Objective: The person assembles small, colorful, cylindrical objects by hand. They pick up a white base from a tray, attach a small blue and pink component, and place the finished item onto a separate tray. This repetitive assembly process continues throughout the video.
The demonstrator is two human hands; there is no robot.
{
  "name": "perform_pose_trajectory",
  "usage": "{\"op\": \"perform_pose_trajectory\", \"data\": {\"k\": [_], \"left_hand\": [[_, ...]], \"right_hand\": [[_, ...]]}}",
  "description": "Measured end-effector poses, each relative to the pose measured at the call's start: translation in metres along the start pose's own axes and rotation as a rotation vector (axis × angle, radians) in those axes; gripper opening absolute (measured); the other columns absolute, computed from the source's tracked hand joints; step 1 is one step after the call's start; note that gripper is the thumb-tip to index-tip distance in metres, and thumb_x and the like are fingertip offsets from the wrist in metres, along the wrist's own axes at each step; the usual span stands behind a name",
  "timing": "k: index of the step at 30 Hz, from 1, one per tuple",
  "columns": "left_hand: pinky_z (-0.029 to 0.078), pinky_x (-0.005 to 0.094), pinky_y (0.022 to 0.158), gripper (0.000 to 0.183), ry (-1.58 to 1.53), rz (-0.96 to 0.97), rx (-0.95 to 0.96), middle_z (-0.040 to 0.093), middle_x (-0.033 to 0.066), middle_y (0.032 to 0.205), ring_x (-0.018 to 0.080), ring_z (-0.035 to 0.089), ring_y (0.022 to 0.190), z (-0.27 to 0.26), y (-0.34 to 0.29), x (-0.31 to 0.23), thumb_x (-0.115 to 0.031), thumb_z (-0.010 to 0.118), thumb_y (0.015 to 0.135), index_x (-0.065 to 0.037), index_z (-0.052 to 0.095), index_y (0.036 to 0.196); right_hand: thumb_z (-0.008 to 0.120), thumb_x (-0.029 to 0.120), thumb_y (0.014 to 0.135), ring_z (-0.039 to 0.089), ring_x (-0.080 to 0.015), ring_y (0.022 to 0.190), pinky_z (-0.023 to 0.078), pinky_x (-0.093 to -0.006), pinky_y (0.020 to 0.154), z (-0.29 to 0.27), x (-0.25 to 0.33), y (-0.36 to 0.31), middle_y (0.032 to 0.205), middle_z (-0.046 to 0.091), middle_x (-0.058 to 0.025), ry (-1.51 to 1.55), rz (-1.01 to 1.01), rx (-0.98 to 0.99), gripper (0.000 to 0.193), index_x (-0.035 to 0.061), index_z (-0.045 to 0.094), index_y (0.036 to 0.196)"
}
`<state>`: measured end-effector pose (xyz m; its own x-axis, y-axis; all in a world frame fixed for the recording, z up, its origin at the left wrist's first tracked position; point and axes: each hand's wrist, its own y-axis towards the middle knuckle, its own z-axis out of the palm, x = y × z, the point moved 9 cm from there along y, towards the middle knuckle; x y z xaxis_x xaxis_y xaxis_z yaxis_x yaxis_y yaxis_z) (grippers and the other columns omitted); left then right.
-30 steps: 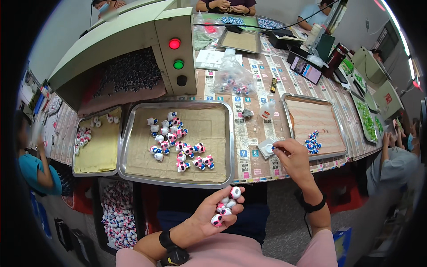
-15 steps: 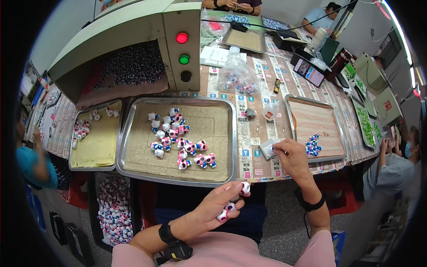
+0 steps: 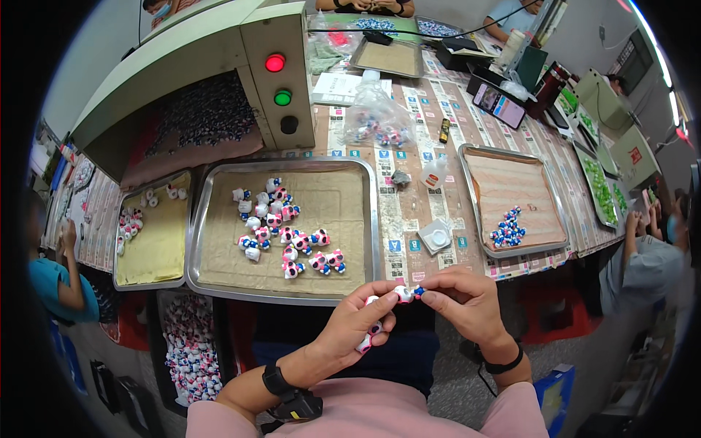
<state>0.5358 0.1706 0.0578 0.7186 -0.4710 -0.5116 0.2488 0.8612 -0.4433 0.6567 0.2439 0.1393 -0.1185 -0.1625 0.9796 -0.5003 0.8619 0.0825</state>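
Observation:
In front of my body, my left hand (image 3: 346,326) is closed around several small white and pink toy figure heads (image 3: 365,343). One white head (image 3: 402,294) sticks out between its thumb and fingers. My right hand (image 3: 469,302) pinches a small blue toy part (image 3: 418,292) at its fingertips, against or very close to that head; whether they touch is hard to tell. Just beyond the right hand lies a pale square pad with a round white dish (image 3: 438,239) on it. A large metal tray (image 3: 343,219) left of the hands holds several white, pink and blue figures (image 3: 274,219).
A tray at right (image 3: 522,182) holds small blue and white parts (image 3: 508,230). A yellow-lined tray (image 3: 157,255) and a machine (image 3: 274,109) with lit buttons stand left. Behind the pad are a white bottle (image 3: 434,174) and a plastic bag (image 3: 380,120). Co-workers sit around the table.
My right hand has come from the white dish back to my left hand, now with a blue part in its fingertips. The left hand has turned slightly, bringing one head up toward it.

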Motion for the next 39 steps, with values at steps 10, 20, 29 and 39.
{"op": "perform_pose_trajectory", "data": {"k": [10,20,29,39], "left_hand": [[0.037,0.0179,0.044,0.022,0.089,0.038,0.006,0.054,-0.001,0.073,0.004,0.048,0.061,0.002,-0.005,-0.001,-0.017,0.063,0.094,-0.005,0.06,0.111],[0.034,0.0193,0.045,0.017,0.151,0.026,0.034,0.051,-0.0001,0.07,0.0058,0.042,0.057,-0.001,-0.002,-0.003,-0.015,0.064,0.093,-0.004,0.062,0.106],[0.038,0.0189,0.046,0.017,0.632,0.304,-0.127,0.059,0.0004,0.07,0.0051,0.05,0.054,0.0,-0.01,-0.065,-0.01,0.07,0.087,-0.001,0.067,0.101],[0.044,0.0321,0.06,0.015,1.52,0.775,-0.327,0.062,0.0096,0.075,0.0207,0.057,0.066,-0.005,-0.008,-0.133,-0.011,0.074,0.079,-0.001,0.069,0.088]], "right_hand": [[0.073,0.003,0.081,0.061,-0.0106,0.074,0.048,-0.0224,0.063,0.006,-0.002,-0.003,0.085,0.067,-0.0077,-0.053,-0.019,0.049,0.017,0.0023,0.072,0.098],[0.074,0.002,0.08,0.06,-0.0104,0.072,0.046,-0.0225,0.061,0.007,-0.008,-0.007,0.084,0.066,-0.0072,-0.006,-0.052,0.04,0.02,0.0031,0.073,0.1],[0.072,0.009,0.083,0.063,-0.0131,0.081,0.05,-0.0247,0.066,-0.015,0.013,0.006,0.096,0.069,-0.0097,-0.176,-0.109,0.002,0.025,0.0032,0.069,0.108],[0.06,0.0,0.077,0.066,-0.0301,0.087,0.051,-0.0368,0.081,-0.237,-0.068,0.042,0.096,0.068,-0.0177,-0.826,-0.098,-0.583,0.021,-0.0008,0.07,0.096]]}}
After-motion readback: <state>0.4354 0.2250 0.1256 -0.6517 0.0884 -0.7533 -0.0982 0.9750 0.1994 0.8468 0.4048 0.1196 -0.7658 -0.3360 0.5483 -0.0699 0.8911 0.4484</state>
